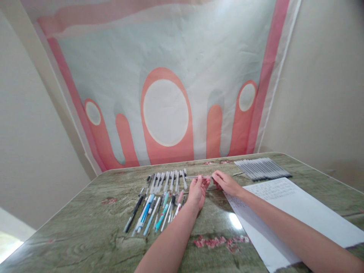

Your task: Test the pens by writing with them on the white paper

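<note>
A slim greyish pen (193,177) lies level between my two hands over the table's far middle. My left hand (198,192) pinches it along its length, fingers closed. At its right end the fingers of my right hand (226,183) are closed too, on the dark tip; whether a cap is there I cannot make out. Just left of the pen is a row of whitish pens (170,181) with dark parts. Nearer to me, assorted pens (161,217) in blue, teal, black, white and pink lie side by side, partly behind my left forearm.
White paper sheets (309,216) with handwriting lie under my right forearm. Beyond them is a neat row of clear, dark-tipped pens (261,168). The wood-patterned table (85,227) has rounded far corners and meets a patterned hanging cloth (199,57).
</note>
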A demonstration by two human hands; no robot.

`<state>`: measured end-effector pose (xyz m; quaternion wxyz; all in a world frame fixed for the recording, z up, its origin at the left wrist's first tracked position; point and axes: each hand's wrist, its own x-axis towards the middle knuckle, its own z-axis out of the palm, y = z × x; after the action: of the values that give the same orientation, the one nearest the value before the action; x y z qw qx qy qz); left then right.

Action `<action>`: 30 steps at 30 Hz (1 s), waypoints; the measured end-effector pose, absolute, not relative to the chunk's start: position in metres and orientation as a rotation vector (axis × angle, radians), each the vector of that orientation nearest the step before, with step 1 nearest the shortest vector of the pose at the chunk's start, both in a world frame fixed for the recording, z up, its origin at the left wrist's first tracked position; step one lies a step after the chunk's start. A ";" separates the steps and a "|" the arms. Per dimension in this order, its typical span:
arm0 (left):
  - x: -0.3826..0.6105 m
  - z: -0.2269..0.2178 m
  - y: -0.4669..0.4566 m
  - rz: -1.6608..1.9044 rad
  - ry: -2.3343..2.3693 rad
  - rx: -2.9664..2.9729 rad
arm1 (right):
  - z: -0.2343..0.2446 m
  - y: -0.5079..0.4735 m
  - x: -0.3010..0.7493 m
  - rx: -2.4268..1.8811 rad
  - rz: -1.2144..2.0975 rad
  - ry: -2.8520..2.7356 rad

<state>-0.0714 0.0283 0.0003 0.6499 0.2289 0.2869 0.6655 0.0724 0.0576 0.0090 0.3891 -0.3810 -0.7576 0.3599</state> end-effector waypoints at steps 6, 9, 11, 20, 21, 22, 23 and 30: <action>-0.073 -0.001 0.029 1.500 0.619 0.550 | 0.015 0.053 0.074 -0.950 0.669 -2.067; -0.072 -0.001 0.028 1.493 0.598 0.578 | 0.011 0.055 0.073 -0.975 0.860 -2.019; -0.072 0.001 0.028 1.498 0.603 0.570 | 0.009 0.056 0.072 -0.985 0.986 -1.963; -0.072 0.003 0.028 1.506 0.641 0.516 | 0.015 0.054 0.076 -0.939 0.705 -2.033; -0.072 0.003 0.028 1.506 0.637 0.526 | 0.014 0.054 0.075 -0.937 0.706 -2.035; -0.072 0.003 0.028 1.504 0.634 0.538 | 0.014 0.054 0.075 -0.934 0.730 -2.032; -0.072 0.002 0.028 1.503 0.630 0.552 | 0.013 0.054 0.074 -0.934 0.776 -2.015; -0.072 0.003 0.027 1.503 0.602 0.617 | 0.009 0.055 0.067 -0.917 1.379 -1.685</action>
<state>-0.0722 0.0272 0.0030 0.6478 0.2713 0.2646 0.6609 0.0672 0.0549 0.0095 0.3797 -0.3591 -0.6597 0.5401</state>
